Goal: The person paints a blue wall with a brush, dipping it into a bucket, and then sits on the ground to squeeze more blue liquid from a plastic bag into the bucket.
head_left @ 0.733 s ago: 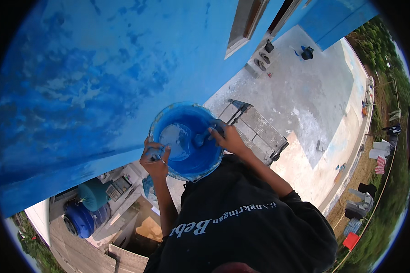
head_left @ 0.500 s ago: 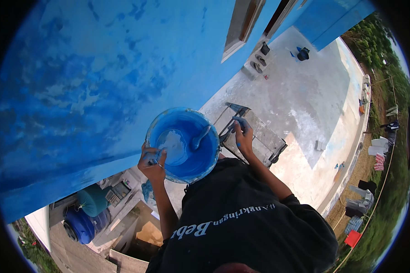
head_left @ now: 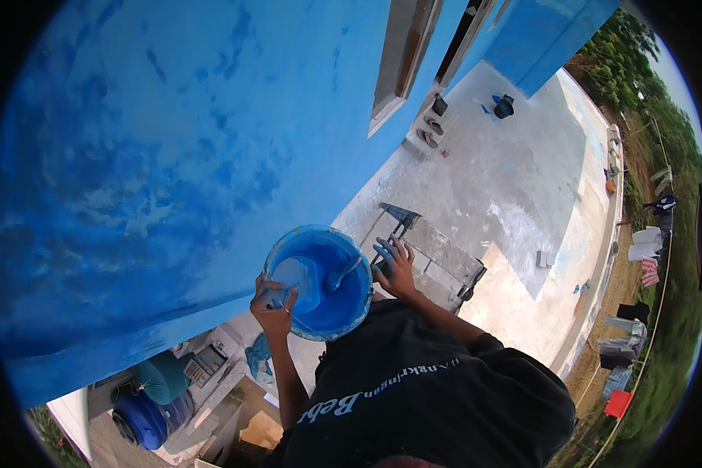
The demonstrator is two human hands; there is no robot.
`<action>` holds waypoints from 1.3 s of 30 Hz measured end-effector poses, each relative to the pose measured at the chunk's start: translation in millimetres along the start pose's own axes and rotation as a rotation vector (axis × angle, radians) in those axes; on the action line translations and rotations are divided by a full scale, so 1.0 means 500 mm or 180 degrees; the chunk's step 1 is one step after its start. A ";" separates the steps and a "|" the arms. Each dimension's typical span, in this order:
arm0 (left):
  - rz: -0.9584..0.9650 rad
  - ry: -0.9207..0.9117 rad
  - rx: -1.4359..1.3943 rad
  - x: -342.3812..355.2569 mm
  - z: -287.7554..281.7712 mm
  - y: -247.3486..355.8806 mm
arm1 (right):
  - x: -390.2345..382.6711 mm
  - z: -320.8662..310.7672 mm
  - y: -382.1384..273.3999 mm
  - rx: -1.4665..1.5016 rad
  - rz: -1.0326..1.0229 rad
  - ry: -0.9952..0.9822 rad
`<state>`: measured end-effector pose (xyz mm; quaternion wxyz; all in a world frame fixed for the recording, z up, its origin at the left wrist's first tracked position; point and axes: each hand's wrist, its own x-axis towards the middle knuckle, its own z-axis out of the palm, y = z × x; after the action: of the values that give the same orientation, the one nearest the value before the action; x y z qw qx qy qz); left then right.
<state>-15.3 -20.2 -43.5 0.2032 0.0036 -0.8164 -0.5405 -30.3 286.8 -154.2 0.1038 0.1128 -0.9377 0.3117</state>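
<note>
My left hand (head_left: 274, 303) grips the rim of a paint-smeared blue bucket (head_left: 320, 312); there is pale blue liquid in the bottom. A blue-coated tool (head_left: 339, 274), perhaps a brush, leans inside against the right side. My right hand (head_left: 395, 265), fingers spread and stained blue, is just right of the bucket with nothing in it. Under and beyond that hand stands a worn grey step platform (head_left: 444, 253) with dark legs. The mottled blue wall (head_left: 148, 195) rises at the left.
A window (head_left: 390, 62), sandals (head_left: 430, 132) and a dark bucket (head_left: 503, 108) line the far side of the concrete floor (head_left: 515, 179). Blue barrels (head_left: 144, 421) and boards sit at lower left. Laundry (head_left: 643, 246) hangs along the right, beyond a low edge.
My right hand has let go of the tool inside the bucket and spread its fingers outside it. The bucket and my left hand sit lower in the picture.
</note>
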 end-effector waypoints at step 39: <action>-0.0145 -0.1004 -0.0548 0.069 0.030 -0.247 | 0.018 0.038 -0.008 -0.0554 0.0277 -0.0331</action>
<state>-78.6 -66.3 -146.6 0.0599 -0.0801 -0.7886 -0.6067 -40.0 271.0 -164.5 0.0508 0.0786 -0.9694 0.2270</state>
